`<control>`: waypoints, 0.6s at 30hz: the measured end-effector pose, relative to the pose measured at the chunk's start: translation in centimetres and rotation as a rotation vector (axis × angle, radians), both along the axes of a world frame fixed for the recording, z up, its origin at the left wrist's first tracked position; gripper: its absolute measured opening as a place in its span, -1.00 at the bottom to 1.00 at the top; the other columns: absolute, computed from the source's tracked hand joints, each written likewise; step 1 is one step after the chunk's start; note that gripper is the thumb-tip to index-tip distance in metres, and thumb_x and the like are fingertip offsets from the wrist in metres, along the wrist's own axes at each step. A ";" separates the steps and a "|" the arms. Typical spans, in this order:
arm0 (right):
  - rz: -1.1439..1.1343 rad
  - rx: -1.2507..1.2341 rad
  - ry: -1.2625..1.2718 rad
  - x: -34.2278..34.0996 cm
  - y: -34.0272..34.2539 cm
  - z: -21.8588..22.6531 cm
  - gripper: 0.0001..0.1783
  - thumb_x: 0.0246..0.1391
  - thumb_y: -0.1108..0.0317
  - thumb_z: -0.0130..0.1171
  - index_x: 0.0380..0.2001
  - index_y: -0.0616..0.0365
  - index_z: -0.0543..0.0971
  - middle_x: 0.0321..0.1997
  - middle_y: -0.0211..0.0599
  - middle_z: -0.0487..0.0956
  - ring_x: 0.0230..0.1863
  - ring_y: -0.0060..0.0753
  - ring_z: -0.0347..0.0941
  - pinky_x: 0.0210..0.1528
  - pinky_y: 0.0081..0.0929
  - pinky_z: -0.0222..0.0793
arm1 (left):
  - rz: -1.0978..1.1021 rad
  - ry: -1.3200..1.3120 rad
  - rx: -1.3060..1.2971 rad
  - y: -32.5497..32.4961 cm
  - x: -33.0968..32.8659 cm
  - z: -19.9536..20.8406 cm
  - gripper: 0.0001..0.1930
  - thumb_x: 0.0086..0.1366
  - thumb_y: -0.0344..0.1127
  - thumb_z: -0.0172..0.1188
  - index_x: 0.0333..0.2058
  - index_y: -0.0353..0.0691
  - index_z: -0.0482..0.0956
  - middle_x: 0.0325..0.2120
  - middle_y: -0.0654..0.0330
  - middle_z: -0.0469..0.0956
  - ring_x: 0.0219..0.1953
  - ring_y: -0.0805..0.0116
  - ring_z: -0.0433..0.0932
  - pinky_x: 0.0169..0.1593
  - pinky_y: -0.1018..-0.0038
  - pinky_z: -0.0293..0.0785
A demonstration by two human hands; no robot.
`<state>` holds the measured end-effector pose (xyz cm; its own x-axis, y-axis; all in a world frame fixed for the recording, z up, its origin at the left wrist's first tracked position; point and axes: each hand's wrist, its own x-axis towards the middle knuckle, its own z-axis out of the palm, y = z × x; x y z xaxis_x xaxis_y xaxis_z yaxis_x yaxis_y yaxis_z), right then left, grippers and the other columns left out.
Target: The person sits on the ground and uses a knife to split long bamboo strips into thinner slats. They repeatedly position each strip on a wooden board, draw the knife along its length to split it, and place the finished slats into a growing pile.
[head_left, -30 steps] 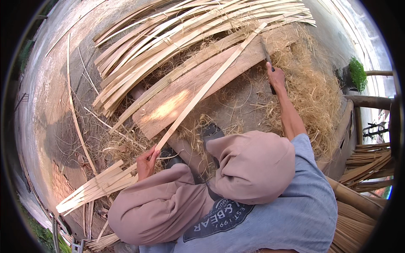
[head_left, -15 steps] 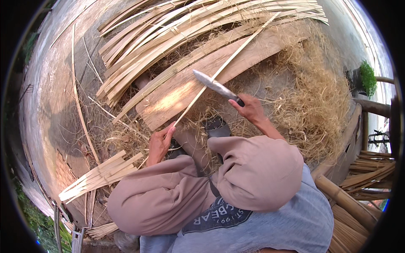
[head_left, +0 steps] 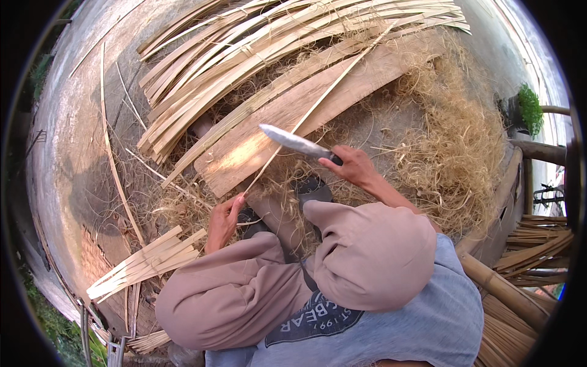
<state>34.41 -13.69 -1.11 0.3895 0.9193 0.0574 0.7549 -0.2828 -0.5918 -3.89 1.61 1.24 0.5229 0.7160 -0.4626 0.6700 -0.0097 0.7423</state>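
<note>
Between the thumb and fingers of my left hand is the near end of a long, thin bamboo strip. The strip slants away to the upper right, over a flat wooden board. My right hand is closed round the dark handle of a knife. Its broad grey blade points left and lies across the strip, nearer my left hand than the far end. Whether the edge touches the strip I cannot tell.
Many split bamboo strips lie bundled beyond the board. Curly shavings heap up at the right. A smaller bunch of pale strips rests at the left. Bamboo poles stand at the lower right, and a green plant beyond.
My right hand has drawn the knife toward me and left along the strip. My left hand has shifted slightly nearer and left with the strip's end.
</note>
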 end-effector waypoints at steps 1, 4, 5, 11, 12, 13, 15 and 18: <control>-0.093 0.010 0.026 2.6 0.2 -0.3 -0.31 0.29 -0.27 0.18 -0.55 0.21 0.53 -0.65 -0.15 0.52 -0.59 -0.14 0.44 -0.51 -0.12 0.30 | 0.003 0.009 0.003 0.0 -1.2 -0.4 -0.53 0.50 0.06 0.15 0.10 -0.19 0.68 -0.16 0.01 0.77 -0.11 0.37 0.69 0.03 0.40 0.53; -0.506 -0.097 0.089 14.9 0.7 0.4 -0.29 0.29 -0.29 0.17 -0.56 0.23 0.53 -0.70 -0.16 0.46 -0.63 -0.23 0.36 -0.50 -0.16 0.28 | -0.002 0.039 0.024 -0.4 -3.2 0.0 -0.53 0.51 0.06 0.15 0.10 -0.19 0.68 -0.15 0.00 0.77 -0.11 0.40 0.67 0.02 0.41 0.53; -0.581 -0.076 0.017 17.3 -0.1 1.1 -0.27 0.30 -0.29 0.17 -0.57 0.24 0.52 -0.71 -0.17 0.45 -0.63 -0.25 0.33 -0.50 -0.18 0.28 | -0.033 0.032 0.025 0.3 -2.4 -0.4 -0.53 0.51 0.06 0.15 0.10 -0.19 0.68 -0.15 0.00 0.77 -0.11 0.41 0.67 0.02 0.42 0.53; -0.067 -0.080 -0.042 10.3 1.6 0.5 -0.32 0.29 -0.23 0.21 -0.57 0.24 0.53 -0.70 -0.15 0.46 -0.62 -0.20 0.43 -0.49 -0.12 0.30 | 0.034 0.013 0.001 0.4 -4.8 1.4 -0.56 0.52 -0.01 0.16 0.00 -0.32 0.71 -0.24 0.05 0.77 -0.20 0.48 0.61 -0.09 0.45 0.53; -0.034 -0.071 -0.083 10.3 1.0 -0.1 -0.33 0.29 -0.22 0.22 -0.57 0.23 0.54 -0.70 -0.15 0.47 -0.62 -0.19 0.45 -0.49 -0.12 0.31 | 0.052 -0.029 -0.002 -0.1 -6.4 1.1 -0.55 0.52 -0.03 0.16 -0.04 -0.38 0.72 -0.28 0.08 0.77 -0.23 0.50 0.59 -0.13 0.45 0.52; -0.285 -0.166 0.000 12.5 1.4 0.0 -0.33 0.31 -0.23 0.18 -0.60 0.19 0.55 -0.67 -0.16 0.51 -0.64 -0.17 0.45 -0.49 -0.11 0.34 | 0.023 0.081 -0.105 -0.2 -9.1 1.5 -0.54 0.51 0.00 0.17 -0.13 -0.38 0.72 -0.36 0.12 0.73 -0.32 0.49 0.56 -0.21 0.43 0.49; -0.723 -0.079 0.042 19.4 0.0 -0.8 -0.28 0.31 -0.26 0.15 -0.64 0.20 0.55 -0.68 -0.16 0.51 -0.66 -0.23 0.43 -0.51 -0.14 0.34 | -0.056 0.257 -0.294 1.1 -12.2 1.3 -0.48 0.49 0.06 0.18 -0.32 -0.39 0.73 -0.54 0.19 0.65 -0.49 0.48 0.51 -0.38 0.39 0.43; -0.738 -0.028 0.203 18.1 1.6 0.8 -0.23 0.31 -0.29 0.12 -0.64 0.27 0.54 -0.72 -0.13 0.48 -0.66 -0.27 0.43 -0.53 -0.17 0.29 | 0.012 0.376 -0.254 0.7 -9.2 2.9 -0.44 0.46 0.11 0.21 -0.53 -0.31 0.62 -0.70 0.29 0.46 -0.65 0.48 0.35 -0.52 0.32 0.25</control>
<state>52.47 -12.10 -0.34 0.9034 0.4169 -0.1001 0.2420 -0.6885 -0.6836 -13.05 2.31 4.11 0.2773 0.5605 -0.7804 0.8924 0.1506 0.4253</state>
